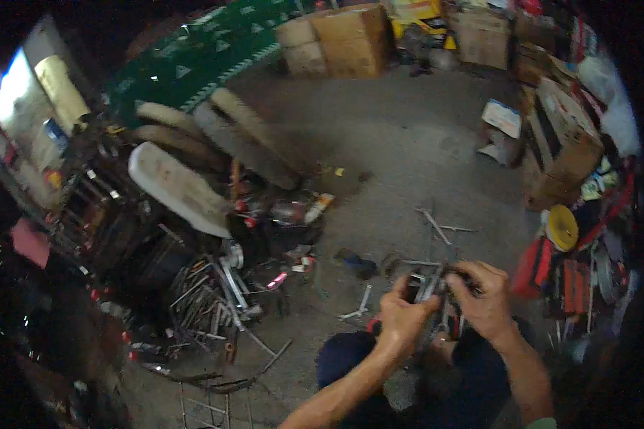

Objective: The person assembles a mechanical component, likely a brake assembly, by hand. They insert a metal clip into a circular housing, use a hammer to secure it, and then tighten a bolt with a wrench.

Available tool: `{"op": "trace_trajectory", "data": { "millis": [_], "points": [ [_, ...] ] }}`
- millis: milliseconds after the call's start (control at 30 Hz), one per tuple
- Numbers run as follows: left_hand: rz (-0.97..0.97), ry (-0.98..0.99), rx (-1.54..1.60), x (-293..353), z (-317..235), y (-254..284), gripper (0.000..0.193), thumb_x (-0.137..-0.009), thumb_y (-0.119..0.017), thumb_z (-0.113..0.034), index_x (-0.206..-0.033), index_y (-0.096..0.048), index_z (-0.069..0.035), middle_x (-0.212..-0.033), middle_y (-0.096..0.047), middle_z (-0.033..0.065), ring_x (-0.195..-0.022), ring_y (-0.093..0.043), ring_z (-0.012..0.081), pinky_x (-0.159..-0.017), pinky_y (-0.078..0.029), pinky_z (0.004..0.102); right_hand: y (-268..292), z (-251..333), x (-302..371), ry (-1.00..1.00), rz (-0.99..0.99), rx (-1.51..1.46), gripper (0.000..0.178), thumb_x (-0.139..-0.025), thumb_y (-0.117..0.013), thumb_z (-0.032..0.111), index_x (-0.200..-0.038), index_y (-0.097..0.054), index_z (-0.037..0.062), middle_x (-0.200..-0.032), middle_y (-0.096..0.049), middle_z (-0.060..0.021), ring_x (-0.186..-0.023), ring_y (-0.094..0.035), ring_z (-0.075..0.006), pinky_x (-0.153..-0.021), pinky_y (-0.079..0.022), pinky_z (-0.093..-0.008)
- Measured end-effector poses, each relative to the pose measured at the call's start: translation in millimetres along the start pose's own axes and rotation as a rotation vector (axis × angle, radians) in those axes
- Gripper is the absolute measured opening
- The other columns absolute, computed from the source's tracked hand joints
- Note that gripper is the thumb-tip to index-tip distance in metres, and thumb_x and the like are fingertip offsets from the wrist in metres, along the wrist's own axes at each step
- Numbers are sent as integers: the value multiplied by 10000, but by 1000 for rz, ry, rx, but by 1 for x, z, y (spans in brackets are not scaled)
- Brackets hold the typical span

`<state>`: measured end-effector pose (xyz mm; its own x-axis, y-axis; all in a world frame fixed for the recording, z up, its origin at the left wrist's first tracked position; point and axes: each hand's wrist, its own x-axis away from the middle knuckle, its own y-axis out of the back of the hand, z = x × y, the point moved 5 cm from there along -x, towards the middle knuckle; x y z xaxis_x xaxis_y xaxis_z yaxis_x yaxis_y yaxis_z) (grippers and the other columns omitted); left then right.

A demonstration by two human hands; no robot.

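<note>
Both my hands work close together in front of my knees, at the lower right of the view. My left hand (402, 314) is closed, thumb and fingers around a dark and silver metal part (426, 284). My right hand (485, 300) curls beside it, fingers bent in a pinch around something dark and small that I cannot make out. Beyond the hands, a T-shaped metal wrench (436, 225) lies on the floor, and a smaller metal tool (359, 306) lies left of my left hand. Motion and dim light blur the details.
Left, a heap of metal tools (204, 300) lies below several tyres (243, 136) and a long pale padded-looking piece (175, 186). Cardboard boxes (347, 39) stand at the back, and another carton (562, 139) at right. A yellow round thing (562, 227) sits over red bags (533, 268).
</note>
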<state>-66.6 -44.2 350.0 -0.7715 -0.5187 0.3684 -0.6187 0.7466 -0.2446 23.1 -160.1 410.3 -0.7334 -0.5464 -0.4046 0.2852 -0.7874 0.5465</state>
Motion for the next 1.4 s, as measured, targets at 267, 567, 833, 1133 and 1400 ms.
{"op": "trace_trajectory", "data": {
  "millis": [267,567,833,1133,1400],
  "points": [
    [-66,-58,-39,-7,21,5,543,-757,-675,10,-1278,-533,54,-916,-658,93,-750,-632,145,-594,-517,290,-5,-8,11,-91,12,3,176,-835,-693,88,-966,-680,-28,-869,-680,-151,-788,-668,-249,-704,-523,-346],
    [-111,-109,-5,-10,17,1,504,-693,-699,-81,-1166,-591,55,-788,-666,79,-619,-584,126,-547,-474,286,-9,-43,13,-22,-24,70,217,-891,-652,128,-1054,-664,-15,-1007,-681,-152,-907,-656,-259,-810,-505,-363],
    [-104,-114,-109,-31,38,8,668,-674,-701,-101,-1301,-529,49,-918,-687,142,-780,-648,204,-696,-518,325,-17,-61,12,-38,-4,81,216,-956,-599,148,-1056,-648,-37,-919,-649,-65,-795,-558,-118,-689,-449,-286],
    [-70,-104,-31,-28,43,5,767,-667,-674,-91,-1385,-455,66,-997,-690,183,-860,-666,233,-765,-518,336,-12,-55,11,-227,145,79,358,-962,-609,279,-1172,-632,-10,-1106,-664,-132,-977,-620,-230,-850,-491,-337],
    [-169,-190,-224,-30,26,5,426,-680,-751,-84,-1071,-639,43,-893,-699,116,-774,-631,187,-673,-518,346,24,-69,14,-124,-174,71,339,-968,-612,244,-1170,-624,-28,-1102,-667,-103,-1016,-611,-194,-849,-500,-334]
  ]
}}
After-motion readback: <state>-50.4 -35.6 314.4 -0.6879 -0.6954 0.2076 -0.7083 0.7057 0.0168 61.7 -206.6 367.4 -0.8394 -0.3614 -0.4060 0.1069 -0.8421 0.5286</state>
